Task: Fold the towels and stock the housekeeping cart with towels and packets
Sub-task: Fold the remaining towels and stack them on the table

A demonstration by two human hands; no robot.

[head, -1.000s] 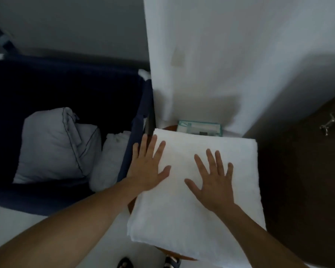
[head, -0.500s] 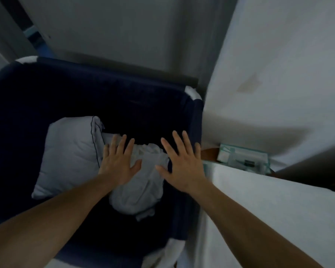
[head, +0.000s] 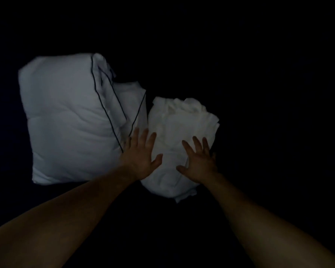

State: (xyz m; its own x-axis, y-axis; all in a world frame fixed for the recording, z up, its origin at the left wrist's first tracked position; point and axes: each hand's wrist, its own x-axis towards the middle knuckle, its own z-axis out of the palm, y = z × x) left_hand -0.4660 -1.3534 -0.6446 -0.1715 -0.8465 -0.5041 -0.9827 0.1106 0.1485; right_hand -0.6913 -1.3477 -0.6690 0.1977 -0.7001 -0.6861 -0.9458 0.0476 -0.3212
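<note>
Reaching forward and down, my left forearm (head: 66,219) comes in from the lower left corner and my right forearm (head: 263,219) from the lower right, both bare. The scene is very dim.

My left hand (head: 140,158) lies palm down with its fingers straight and a little spread, thumb pointing right. It grips nothing. It sits across the line where two white things meet, its fingertips over that seam. My right hand (head: 199,164) is just beside it, the two apart, also palm down with fingers straight and spread, thumb pointing left. It lies flat on the right half of the towel (head: 182,120) and pinches nothing.

That towel is a crumpled, unfolded white bundle, rumpled at its far end, and it sits under and just beyond both hands, right of centre. Touching its left side is a pillow (head: 70,120), larger, pale, with thin dark piping along its edges, tilted so that one corner points away from me.

Around both all is near black, and I cannot tell what they lie in.
</note>
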